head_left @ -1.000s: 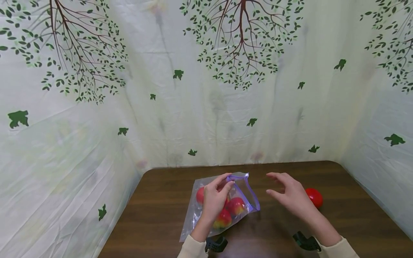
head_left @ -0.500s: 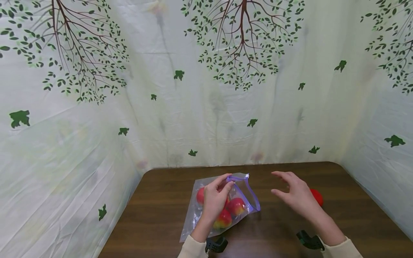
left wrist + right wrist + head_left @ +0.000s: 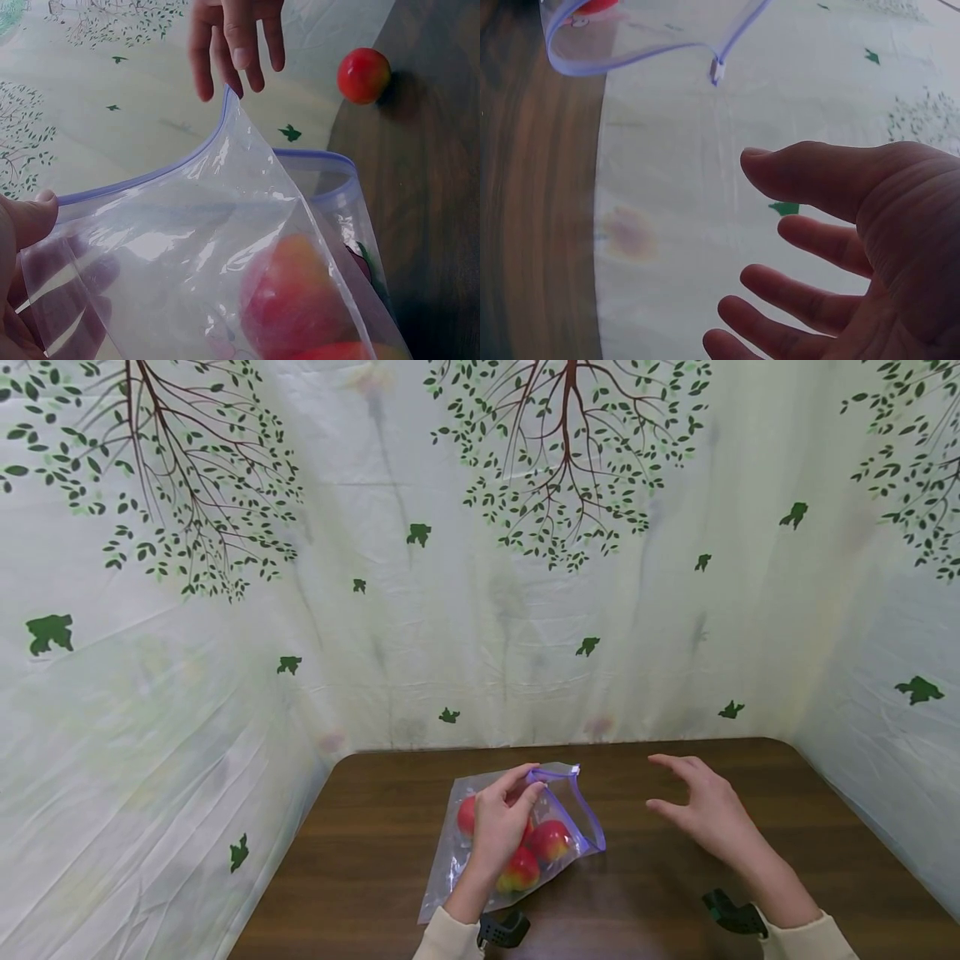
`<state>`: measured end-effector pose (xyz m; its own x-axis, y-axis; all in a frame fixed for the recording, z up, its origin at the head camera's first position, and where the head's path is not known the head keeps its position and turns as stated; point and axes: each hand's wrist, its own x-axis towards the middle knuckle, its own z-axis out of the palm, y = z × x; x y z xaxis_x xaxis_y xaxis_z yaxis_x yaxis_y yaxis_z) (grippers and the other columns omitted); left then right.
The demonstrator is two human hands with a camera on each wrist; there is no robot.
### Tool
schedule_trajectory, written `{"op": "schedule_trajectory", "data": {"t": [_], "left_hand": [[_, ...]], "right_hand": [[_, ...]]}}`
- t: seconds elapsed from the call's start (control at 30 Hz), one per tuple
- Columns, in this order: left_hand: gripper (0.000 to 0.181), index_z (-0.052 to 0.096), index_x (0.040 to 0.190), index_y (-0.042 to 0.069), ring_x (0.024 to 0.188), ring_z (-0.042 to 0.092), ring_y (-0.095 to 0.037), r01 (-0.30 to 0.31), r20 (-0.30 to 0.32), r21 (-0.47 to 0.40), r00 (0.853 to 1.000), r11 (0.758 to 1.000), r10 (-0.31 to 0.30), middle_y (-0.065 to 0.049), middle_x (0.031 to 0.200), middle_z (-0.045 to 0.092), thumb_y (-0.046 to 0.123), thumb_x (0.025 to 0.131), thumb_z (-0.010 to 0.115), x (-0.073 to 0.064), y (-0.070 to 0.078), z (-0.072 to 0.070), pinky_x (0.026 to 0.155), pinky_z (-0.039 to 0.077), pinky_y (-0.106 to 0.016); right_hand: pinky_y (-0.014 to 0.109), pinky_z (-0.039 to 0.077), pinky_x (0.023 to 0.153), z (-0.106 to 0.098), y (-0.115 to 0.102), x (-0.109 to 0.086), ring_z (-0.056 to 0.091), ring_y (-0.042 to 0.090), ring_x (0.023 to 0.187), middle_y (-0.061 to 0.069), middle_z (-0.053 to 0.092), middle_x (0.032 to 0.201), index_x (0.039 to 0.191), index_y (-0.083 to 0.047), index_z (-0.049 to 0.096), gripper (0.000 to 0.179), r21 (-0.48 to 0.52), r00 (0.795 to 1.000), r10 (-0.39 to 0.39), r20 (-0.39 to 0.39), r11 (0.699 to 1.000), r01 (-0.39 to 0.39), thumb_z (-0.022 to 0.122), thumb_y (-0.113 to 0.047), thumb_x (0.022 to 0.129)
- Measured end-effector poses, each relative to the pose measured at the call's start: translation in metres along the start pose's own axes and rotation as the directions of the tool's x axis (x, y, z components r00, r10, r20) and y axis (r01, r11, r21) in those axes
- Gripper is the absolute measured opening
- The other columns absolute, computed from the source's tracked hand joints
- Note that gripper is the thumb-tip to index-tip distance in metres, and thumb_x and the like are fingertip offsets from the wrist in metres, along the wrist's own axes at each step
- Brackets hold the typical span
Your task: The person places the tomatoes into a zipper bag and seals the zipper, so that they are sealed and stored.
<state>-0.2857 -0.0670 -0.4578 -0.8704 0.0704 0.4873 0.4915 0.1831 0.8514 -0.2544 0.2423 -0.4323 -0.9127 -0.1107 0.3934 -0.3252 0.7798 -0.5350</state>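
Note:
A clear zip bag (image 3: 442, 878) with a purple rim and a small slider (image 3: 717, 71) lies tilted, its mouth gaping to the right. Inside it are several red-and-yellow apples (image 3: 551, 841). My left hand (image 3: 498, 822) pinches the bag's rim between thumb and fingers. My right hand (image 3: 705, 810) hovers right of the bag, fingers spread and holding nothing. A loose red apple (image 3: 364, 76) sits on the table, apart from the right hand in the left wrist view. From the head view it is hidden behind that hand.
The brown wooden table (image 3: 367, 843) has rounded far corners. Light cloth (image 3: 525, 693) printed with trees and leaves hangs behind it and along both sides. Dark straps with camera mounts (image 3: 504, 928) sit at the wrists.
My right hand has moved to the right, away from the bag, and now covers the loose apple in the head view. The left hand and bag stay put.

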Motion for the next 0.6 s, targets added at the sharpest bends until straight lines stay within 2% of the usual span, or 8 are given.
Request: {"op": "schedule_trajectory", "data": {"t": [0.3, 0.6], "left_hand": [[0.034, 0.072, 0.124, 0.015, 0.097, 0.07, -0.01, 0.002, 0.0, 0.006, 1.0, 1.0, -0.002, 0.01, 0.108, 0.073, 0.026, 0.092, 0.075, 0.0, 0.001, 0.0, 0.084, 0.057, -0.026], [0.035, 0.072, 0.125, 0.017, 0.097, 0.07, -0.01, -0.002, 0.004, 0.014, 1.0, 1.0, 0.002, 0.01, 0.111, 0.073, 0.03, 0.093, 0.074, -0.001, -0.001, 0.0, 0.084, 0.057, -0.026]], "right_hand": [[0.06, 0.049, 0.086, -0.01, 0.011, 0.001, 0.056, 0.04, 0.117, 0.016, 0.056, 0.132, 0.143, -0.015, 0.054, 0.069, -0.014, 1.0, 0.003, 0.012, 1.0, -0.003, 0.084, -0.032, 0.084], [0.065, 0.045, 0.089, -0.02, 0.023, 0.002, 0.052, 0.046, 0.12, 0.021, 0.052, 0.137, 0.145, -0.013, 0.052, 0.073, -0.041, 0.998, 0.046, 0.039, 0.998, -0.045, 0.084, -0.033, 0.083]]}}
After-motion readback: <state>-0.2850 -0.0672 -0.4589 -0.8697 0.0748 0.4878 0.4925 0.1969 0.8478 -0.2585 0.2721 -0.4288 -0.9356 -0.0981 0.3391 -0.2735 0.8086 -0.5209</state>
